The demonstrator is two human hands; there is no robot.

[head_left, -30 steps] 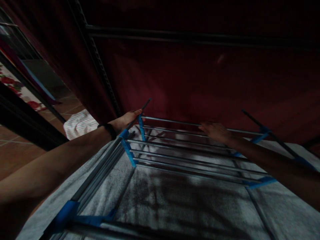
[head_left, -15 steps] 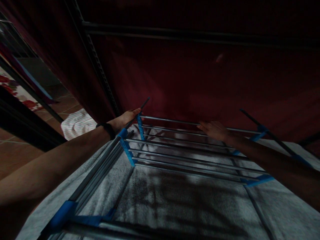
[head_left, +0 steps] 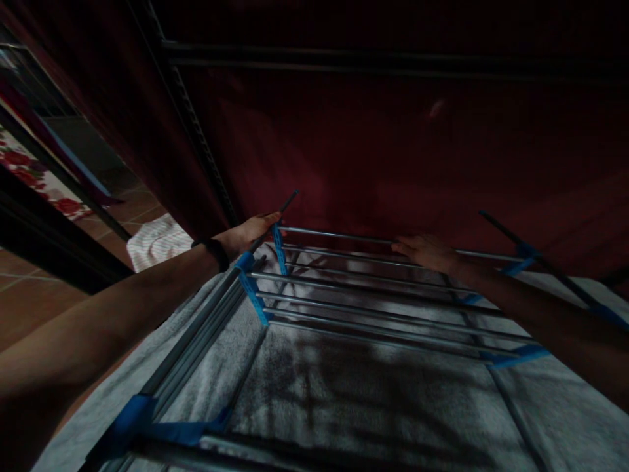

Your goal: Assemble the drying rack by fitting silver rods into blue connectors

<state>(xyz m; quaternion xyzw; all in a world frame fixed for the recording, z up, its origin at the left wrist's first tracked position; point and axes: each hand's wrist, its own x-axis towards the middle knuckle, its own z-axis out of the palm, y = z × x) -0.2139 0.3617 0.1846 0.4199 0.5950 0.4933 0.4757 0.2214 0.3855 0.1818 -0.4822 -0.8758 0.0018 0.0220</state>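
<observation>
A rack of grey metal rods [head_left: 344, 282] joined by blue plastic brackets [head_left: 253, 298] stands on a whitish towel-like cloth [head_left: 383, 393]. My left hand [head_left: 258, 229] grips the rack at its far left corner, with the fingers around the blue bracket [head_left: 279, 249] and the thin upright rod [head_left: 291, 200] jutting past it. My right hand [head_left: 425, 252] is closed over the far top rod [head_left: 344, 235], right of its middle. Shadow hides part of those fingers. The right-hand bracket [head_left: 521, 259] lies beyond my right hand.
Behind the rack hangs a dark red curtain [head_left: 368, 151], crossed by a black metal bar [head_left: 344, 59]. At the left are a striped white cloth [head_left: 160, 242], a tiled floor [head_left: 29, 288], dark frame bars [head_left: 59, 229] and flowered fabric [head_left: 44, 177].
The rack and both hands appear slightly farther right in the view. Both hands keep the same places on the rack.
</observation>
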